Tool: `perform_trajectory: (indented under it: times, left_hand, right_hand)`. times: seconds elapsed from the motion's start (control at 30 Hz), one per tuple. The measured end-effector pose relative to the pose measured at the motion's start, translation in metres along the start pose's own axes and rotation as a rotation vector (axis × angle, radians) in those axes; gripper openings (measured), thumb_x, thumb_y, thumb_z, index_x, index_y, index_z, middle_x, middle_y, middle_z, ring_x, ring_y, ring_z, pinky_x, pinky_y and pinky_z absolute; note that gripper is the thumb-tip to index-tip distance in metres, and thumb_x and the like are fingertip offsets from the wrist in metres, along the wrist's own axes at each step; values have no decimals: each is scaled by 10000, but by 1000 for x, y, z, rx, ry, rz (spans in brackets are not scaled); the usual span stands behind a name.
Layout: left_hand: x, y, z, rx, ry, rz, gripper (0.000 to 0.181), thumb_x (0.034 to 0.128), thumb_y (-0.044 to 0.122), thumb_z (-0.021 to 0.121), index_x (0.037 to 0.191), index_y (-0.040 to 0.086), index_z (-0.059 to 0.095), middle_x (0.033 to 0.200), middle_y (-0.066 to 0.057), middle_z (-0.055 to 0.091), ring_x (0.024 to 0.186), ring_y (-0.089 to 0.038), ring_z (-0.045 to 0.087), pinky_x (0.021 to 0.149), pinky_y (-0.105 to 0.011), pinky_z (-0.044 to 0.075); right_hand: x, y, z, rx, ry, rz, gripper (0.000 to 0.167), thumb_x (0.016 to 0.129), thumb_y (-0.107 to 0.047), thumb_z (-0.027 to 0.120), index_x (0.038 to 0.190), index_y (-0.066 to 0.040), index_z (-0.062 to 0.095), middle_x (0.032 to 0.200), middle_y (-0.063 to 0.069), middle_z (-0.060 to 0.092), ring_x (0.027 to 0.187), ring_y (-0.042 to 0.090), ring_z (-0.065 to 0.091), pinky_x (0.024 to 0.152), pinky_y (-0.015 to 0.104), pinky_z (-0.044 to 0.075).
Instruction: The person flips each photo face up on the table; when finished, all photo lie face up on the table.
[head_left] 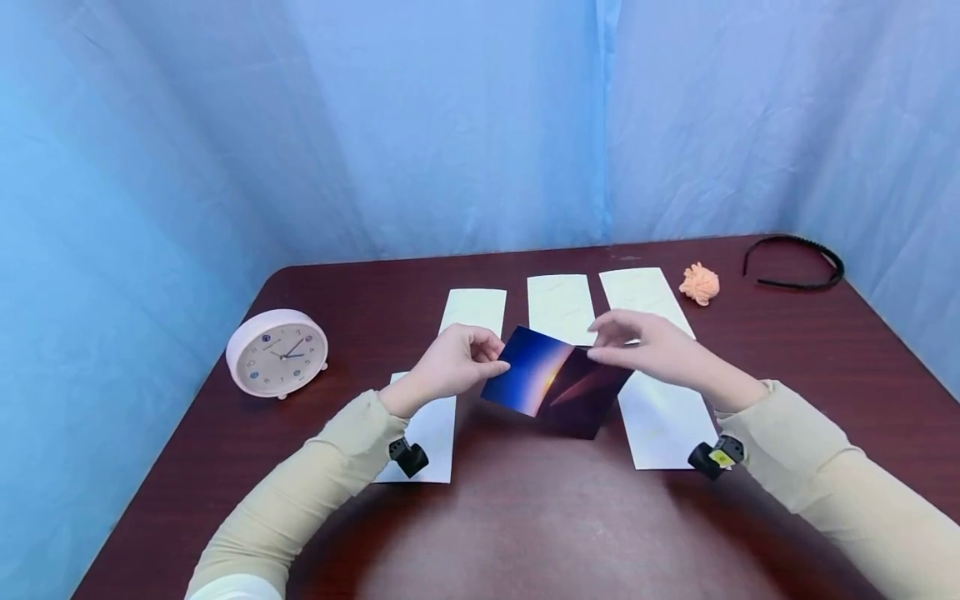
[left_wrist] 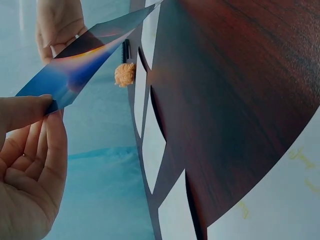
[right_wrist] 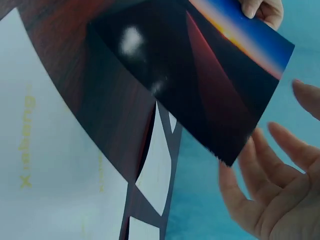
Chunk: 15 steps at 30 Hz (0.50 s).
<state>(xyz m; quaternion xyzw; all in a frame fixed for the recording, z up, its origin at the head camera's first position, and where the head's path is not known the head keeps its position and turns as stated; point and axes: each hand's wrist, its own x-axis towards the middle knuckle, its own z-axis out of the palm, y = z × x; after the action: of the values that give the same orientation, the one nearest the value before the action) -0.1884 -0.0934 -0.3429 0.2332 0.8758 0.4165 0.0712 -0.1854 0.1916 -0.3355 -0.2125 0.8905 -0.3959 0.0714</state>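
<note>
I'm over the dark red wooden bench (head_left: 547, 525), white rectangular paper sheets (head_left: 667, 421) lying on it, the glossy blue-and-black printed card (head_left: 557, 383) held above. The left hand (head_left: 461, 360) pinches its blue end; the right hand (head_left: 643, 340) spreads at its dark end, contact unclear. Positioning seems underway; I'd judge a firmer right-side hold is called for. No containers show.

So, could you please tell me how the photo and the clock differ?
The photo has straight edges, while the clock is round. The photo is blue, orange and dark; the clock is pale. The left hand holds the photo up; the clock stands on the table.
</note>
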Motion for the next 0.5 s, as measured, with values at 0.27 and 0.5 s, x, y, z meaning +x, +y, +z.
perform_trajectory:
  times: [0.27, 0.5]
  left_hand:
    - [2, 0, -4, 22, -84, 19, 45, 833, 75, 713, 856, 46, 687, 760, -50, 642, 679, -125, 566, 671, -208, 507]
    - [6, 3, -6, 38, -146, 32, 65, 835, 85, 714, 883, 45, 693, 784, -46, 658, 694, -120, 576, 679, -204, 514]
  right_hand:
    - [1, -8, 12, -74, -120, -52, 249, 873, -159, 670, 1096, -55, 632, 992, 52, 676, 942, 210, 626, 854, 407, 532]
    - [-1, -13, 17, -143, -117, -119, 170, 866, -88, 665, 1033, -60, 658, 935, 37, 677, 889, 201, 622, 811, 416, 545]
